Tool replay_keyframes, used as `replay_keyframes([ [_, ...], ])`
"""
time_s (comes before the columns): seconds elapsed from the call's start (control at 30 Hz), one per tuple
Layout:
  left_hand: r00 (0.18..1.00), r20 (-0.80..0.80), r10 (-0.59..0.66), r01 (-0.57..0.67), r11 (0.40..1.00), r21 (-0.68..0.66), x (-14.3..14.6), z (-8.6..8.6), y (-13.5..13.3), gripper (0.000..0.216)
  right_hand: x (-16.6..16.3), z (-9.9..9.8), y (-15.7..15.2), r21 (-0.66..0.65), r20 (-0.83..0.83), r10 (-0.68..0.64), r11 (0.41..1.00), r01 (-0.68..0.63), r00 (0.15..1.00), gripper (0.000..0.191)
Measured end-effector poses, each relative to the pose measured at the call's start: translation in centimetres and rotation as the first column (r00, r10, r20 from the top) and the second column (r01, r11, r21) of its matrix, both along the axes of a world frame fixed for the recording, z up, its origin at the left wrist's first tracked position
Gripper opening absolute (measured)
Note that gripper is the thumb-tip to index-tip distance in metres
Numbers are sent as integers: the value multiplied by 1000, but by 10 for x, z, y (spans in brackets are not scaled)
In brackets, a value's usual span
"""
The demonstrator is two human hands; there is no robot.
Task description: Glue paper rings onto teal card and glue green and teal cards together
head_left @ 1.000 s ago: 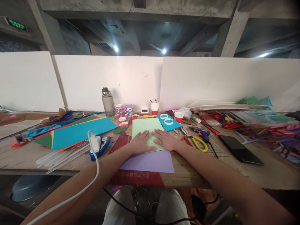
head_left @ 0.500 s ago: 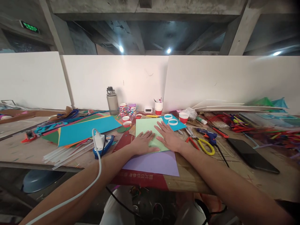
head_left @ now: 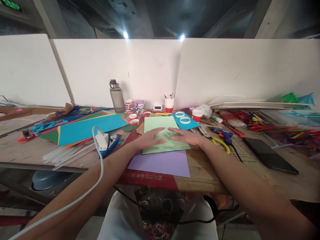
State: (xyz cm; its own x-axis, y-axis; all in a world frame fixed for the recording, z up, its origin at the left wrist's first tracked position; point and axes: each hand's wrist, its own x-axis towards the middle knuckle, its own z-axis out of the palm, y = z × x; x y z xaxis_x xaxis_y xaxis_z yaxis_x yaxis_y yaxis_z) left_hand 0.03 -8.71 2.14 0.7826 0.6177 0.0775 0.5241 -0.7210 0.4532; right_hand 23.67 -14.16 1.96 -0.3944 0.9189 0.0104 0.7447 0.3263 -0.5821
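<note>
A pale green sheet of paper (head_left: 160, 123) lies in front of me, partly over a purple sheet (head_left: 160, 163). My left hand (head_left: 151, 138) is over the green sheet's left side, fingers apart. Over its right side is my right hand (head_left: 186, 136), fingers stretched toward the left hand. Neither hand holds anything; whether they touch the sheet or hover just above it I cannot tell. Behind the green sheet's right corner, a blue sheet (head_left: 192, 126) carries two white paper rings (head_left: 185, 120).
Pliers (head_left: 221, 144), a blue glue gun (head_left: 225, 136) and a black phone (head_left: 270, 155) lie to the right. On the left are blue card (head_left: 92, 128), white sticks (head_left: 60, 155) and a corded power strip (head_left: 106, 143). A bottle (head_left: 117, 98) and paper cups (head_left: 169, 105) stand behind.
Both hands, earlier spread flat on the green sheet, have drawn slightly back toward me, with fingers more level. The view has tilted down.
</note>
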Motion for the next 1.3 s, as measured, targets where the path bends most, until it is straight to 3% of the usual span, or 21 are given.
replay_keyframes([
  [0.07, 989, 147, 3, 1, 1000, -25, -2, 7, 3, 73, 4, 10, -3, 35, 28, 34, 999, -35, 999, 72],
  [0.17, 975, 192, -113, 109, 994, 30, -2, 11, 6, 56, 5, 13, -6, 64, 168, 88, 993, -100, 982, 67],
  [0.3, 968, 115, -225, 223, 974, 27, 0, 4, 9, 49, 3, 5, -5, 55, 272, 113, 990, -132, 956, 68],
  [0.53, 959, -80, -272, 274, 961, 25, 1, 6, 2, 57, 3, 4, -5, 71, 263, 122, 987, -146, 957, 58],
  [0.67, 949, -112, -296, 302, 952, 42, 2, 7, 1, 63, 2, 7, -7, 61, 255, 111, 990, -131, 960, 51],
  [0.9, 939, -65, -337, 341, 938, 70, 3, 4, 1, 50, -1, 14, -12, 63, 233, 125, 988, -144, 964, 44],
  [1.0, 937, -22, -348, 349, 930, 116, 3, 4, 0, 38, -4, 16, -13, 122, 250, 136, 978, -170, 959, 30],
  [1.1, 948, -3, -319, 314, 931, 184, 3, 5, -1, 22, -6, 13, -11, 192, 307, 96, 968, -160, 947, 13],
  [1.3, 967, -20, -253, 250, 937, 245, 6, 8, -5, 13, -7, 6, -9, 252, 322, 32, 961, -118, 946, 10],
])
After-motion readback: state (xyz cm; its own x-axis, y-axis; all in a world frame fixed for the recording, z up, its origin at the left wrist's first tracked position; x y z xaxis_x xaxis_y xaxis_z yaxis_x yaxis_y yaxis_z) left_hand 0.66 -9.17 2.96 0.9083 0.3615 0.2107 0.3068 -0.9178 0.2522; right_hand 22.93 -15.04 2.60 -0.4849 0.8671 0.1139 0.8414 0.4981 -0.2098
